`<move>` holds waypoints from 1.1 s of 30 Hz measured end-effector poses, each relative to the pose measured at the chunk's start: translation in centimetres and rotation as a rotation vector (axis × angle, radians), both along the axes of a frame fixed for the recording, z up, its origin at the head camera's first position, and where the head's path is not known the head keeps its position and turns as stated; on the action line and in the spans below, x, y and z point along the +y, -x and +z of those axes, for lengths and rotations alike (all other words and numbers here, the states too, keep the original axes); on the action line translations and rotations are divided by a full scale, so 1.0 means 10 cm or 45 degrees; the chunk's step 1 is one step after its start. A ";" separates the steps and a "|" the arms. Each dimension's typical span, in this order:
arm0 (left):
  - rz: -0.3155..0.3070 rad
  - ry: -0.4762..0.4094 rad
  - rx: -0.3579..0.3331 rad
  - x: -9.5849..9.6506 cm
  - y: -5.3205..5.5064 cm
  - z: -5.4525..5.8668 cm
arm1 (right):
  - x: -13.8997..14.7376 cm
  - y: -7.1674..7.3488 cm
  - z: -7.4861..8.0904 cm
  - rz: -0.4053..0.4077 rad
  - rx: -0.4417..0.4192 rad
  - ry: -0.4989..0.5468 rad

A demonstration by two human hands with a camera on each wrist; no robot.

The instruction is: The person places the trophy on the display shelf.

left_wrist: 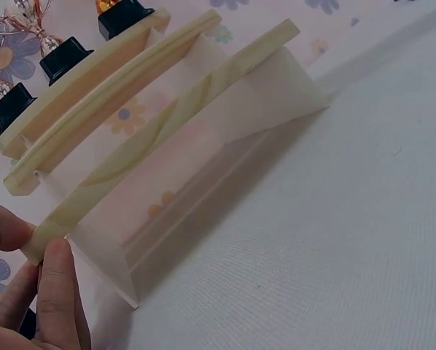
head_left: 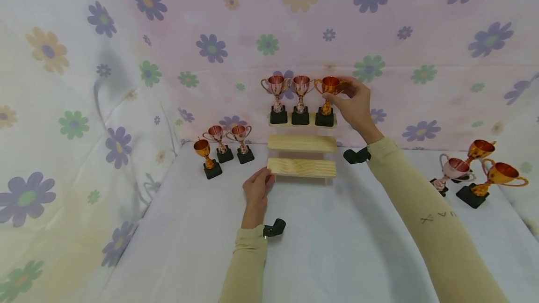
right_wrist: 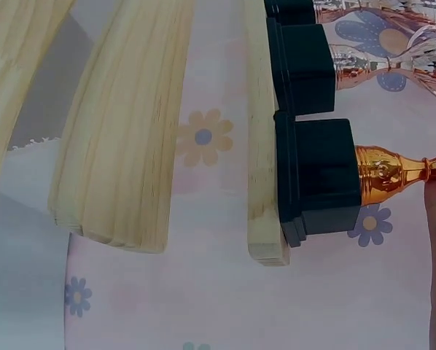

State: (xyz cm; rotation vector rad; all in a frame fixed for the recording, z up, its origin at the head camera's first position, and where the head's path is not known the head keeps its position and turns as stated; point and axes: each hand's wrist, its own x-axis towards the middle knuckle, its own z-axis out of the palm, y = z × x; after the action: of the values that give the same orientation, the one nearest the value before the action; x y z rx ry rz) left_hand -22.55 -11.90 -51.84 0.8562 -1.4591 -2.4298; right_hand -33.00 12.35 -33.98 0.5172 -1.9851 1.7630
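Head view: mod. bright, soft, fairly even; tan-sleeved right arm (head_left: 423,214) throws a broad, soft-edged grey shadow on the white cloth-covered table (head_left: 202,247), to its L, so light prob. from above/R. Faint shadows too on L side of the pale floral fabric backdrop (head_left: 84,120). Wide-angle distortion: shiny gold two-handled trophy cup (head_left: 503,172) at far R leans outward. Wrist views dimmer, greyer; dark shadow band under stepped pale-wood shelf (left_wrist: 160,135); R wrist: glints on shiny gold trophy stem (right_wrist: 382,175), wood grain crisp
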 end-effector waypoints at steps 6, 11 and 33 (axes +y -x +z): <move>-0.004 -0.004 -0.008 0.00 0.00 -0.01 | 0.00 0.03 0.00 0.024 0.010 -0.014; -0.013 -0.001 -0.009 0.01 -0.01 0.01 | 0.01 0.04 -0.02 0.040 0.022 -0.012; 0.014 -0.024 0.019 0.00 0.01 -0.03 | 0.03 0.30 -0.24 0.090 -0.046 0.061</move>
State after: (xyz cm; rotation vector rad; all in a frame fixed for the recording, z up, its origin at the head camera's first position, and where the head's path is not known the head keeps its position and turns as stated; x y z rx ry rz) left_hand -22.70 -11.93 -52.18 0.8454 -1.4245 -2.4410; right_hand -35.98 12.68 -36.37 0.5493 -1.9658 1.8702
